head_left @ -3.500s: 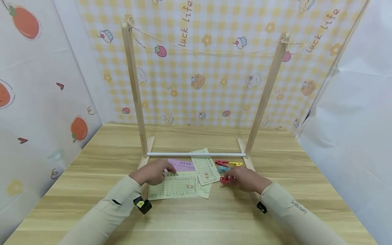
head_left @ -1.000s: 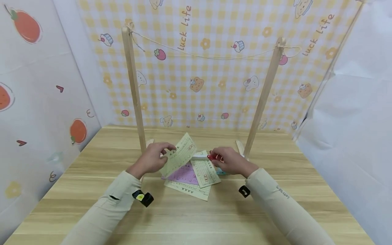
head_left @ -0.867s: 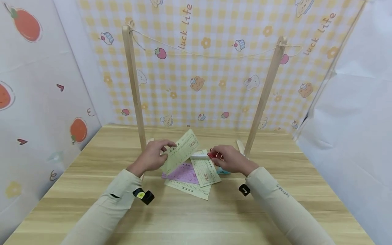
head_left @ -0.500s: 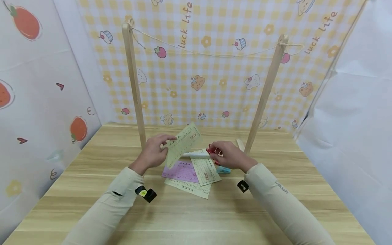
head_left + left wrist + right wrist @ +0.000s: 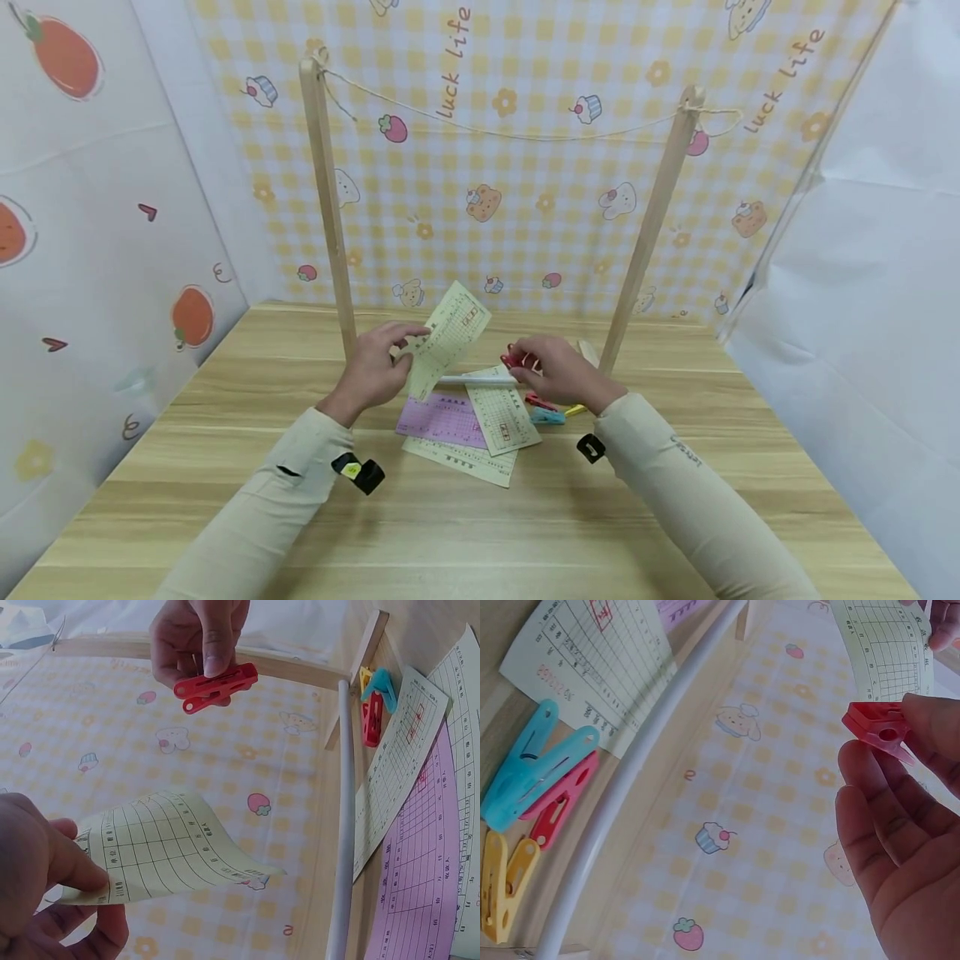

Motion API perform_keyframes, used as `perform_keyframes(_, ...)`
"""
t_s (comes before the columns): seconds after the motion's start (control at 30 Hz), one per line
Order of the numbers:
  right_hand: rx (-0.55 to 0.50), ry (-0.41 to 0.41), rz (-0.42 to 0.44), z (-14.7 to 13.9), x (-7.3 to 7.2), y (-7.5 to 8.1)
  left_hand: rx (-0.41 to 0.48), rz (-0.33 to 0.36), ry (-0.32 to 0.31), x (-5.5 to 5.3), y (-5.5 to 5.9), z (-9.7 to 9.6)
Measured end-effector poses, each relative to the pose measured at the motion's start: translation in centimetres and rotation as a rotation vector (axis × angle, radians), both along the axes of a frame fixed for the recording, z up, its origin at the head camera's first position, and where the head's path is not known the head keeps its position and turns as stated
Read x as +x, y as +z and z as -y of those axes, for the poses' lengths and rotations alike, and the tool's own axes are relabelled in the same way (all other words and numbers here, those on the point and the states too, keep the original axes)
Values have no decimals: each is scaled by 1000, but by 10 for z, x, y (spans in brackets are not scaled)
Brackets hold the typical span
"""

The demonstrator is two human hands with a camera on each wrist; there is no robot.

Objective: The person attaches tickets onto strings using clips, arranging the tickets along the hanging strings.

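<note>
Pinching a yellowish printed form (image 5: 454, 333) in left hand (image 5: 377, 364), red clothespin (image 5: 875, 721) in right hand (image 5: 558, 368), fingers closed on each (both aloft), toward back edge of surface (image 5: 480, 537)

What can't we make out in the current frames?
- Head view: yellow clip, partly hidden by right hand.
- Head view: bottom slip, upper part covered by purple slip.
- Head view: held slip, fine print too small to read.
- Left wrist view: left hand, cut off by left edge.

Paper slips (image 5: 442, 421) lie overlapping on the tabletop (image 5: 480, 542) between two posts (image 5: 330, 196), clothespins (image 5: 548, 416) just to their right, a string (image 5: 517, 136) overhead and a backdrop (image 5: 517, 242) behind.
</note>
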State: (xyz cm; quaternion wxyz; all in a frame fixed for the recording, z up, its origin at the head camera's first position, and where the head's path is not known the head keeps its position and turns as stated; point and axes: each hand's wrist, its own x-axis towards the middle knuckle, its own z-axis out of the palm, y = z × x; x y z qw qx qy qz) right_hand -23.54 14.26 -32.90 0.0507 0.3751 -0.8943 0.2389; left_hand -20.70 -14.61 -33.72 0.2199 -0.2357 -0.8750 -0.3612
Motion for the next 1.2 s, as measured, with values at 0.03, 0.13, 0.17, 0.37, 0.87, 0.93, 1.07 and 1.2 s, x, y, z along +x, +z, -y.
perform_keyframes(0.03,-6,1,6,0,0,1,7,0,-2,0,1,0)
perform_keyframes(0.13,-12,12,7,1,-1,4,26,8,1,1,3,-1)
perform_keyframes(0.17,-15,15,3,1,-1,6,28,7,4,1,4,-1)
perform_keyframes(0.37,-30,-3,-6,4,-2,14,44,-7,18,-1,6,-2)
perform_keyframes(0.87,-69,16,-27,18,-9,27,122,5,41,-3,6,-3)
perform_keyframes(0.93,-75,22,-42,20,-10,29,129,4,39,-3,7,-3)
perform_keyframes(1.07,-76,28,-82,23,-13,34,136,-20,32,-5,9,-2)
perform_keyframes(1.2,-87,31,-103,24,-15,38,140,-57,31,-7,10,-2)
